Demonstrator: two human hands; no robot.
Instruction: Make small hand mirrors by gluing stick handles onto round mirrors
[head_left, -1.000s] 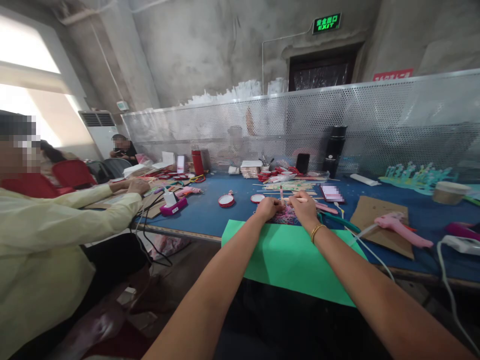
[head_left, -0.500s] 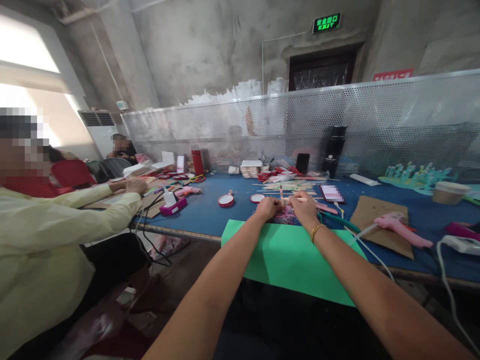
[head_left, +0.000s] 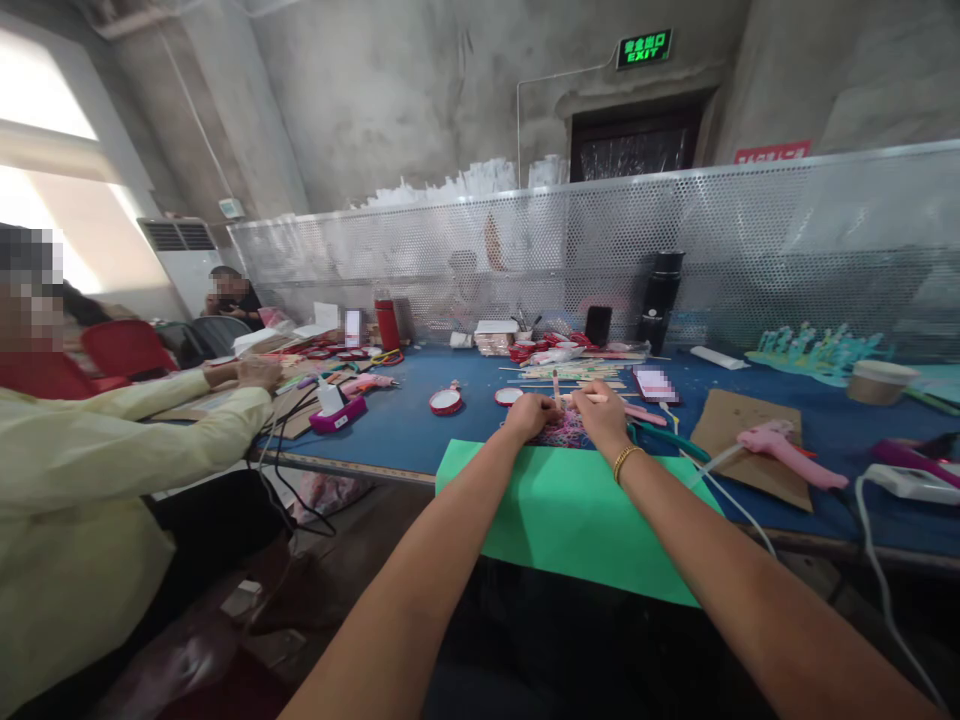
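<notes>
Pink and purple: a tangled pile of thin bands (head_left: pixel 564 430) lies at the centre of the frame, on the far edge of the green sheet (head_left: pixel 570 510).
Left hand: the left hand (head_left: pixel 529 414) rests on the left side of the pile, fingers curled together and pressing into it; whether they pinch a band I cannot tell.
Right hand: the right hand (head_left: pixel 602 413) sits on the right side of the pile, fingers folded around a thin pale stick (head_left: pixel 586 398) that points left over the bands. A gold bracelet (head_left: pixel 625 460) circles that wrist.
Table: the blue table (head_left: pixel 420 420) carries red tape rolls (head_left: pixel 445 401) left of the hands and more sticks (head_left: pixel 570 374) just behind them.
Right of frame: a pink glue gun (head_left: pixel 780 450) lies on a piece of cardboard (head_left: pixel 739 435), well apart from the hands.
Left of frame: another person in a pale yellow sleeve (head_left: pixel 127 430) works at the same table.
Doing it well: in my judgement, the left hand should keep the pile pinned flat while the stick hand works slowly, so single bands separate without dragging the whole tangle off the sheet.
</notes>
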